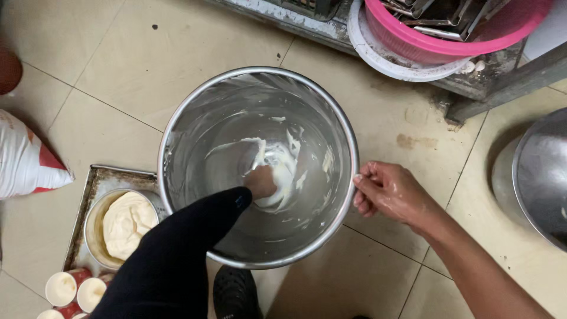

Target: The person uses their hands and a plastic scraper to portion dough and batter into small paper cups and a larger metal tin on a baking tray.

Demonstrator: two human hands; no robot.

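One big steel bowl (258, 167) stands on the tiled floor (142, 65), smeared inside with white batter (277, 171). The left hand (260, 181), in a black sleeve (177, 254), reaches down to the bowl's bottom and presses into the batter; whether its fingers are spread or closed I cannot tell. The right hand (387, 192) has its fingers curled against the bowl's outer rim on the right side, steadying it.

Left of the bowl lies one metal tray (97, 177), and on it one round tin (121, 227) filled with pale batter. Below the tin are four small filled cups (61, 288), partly cut off by the frame edge. One white-and-red sack (23, 159) lies at far left. One pink basket (449, 35) sits in a white basin up top, and one more steel bowl (543, 177) shows at far right. One black shoe (235, 292) shows just below the big bowl
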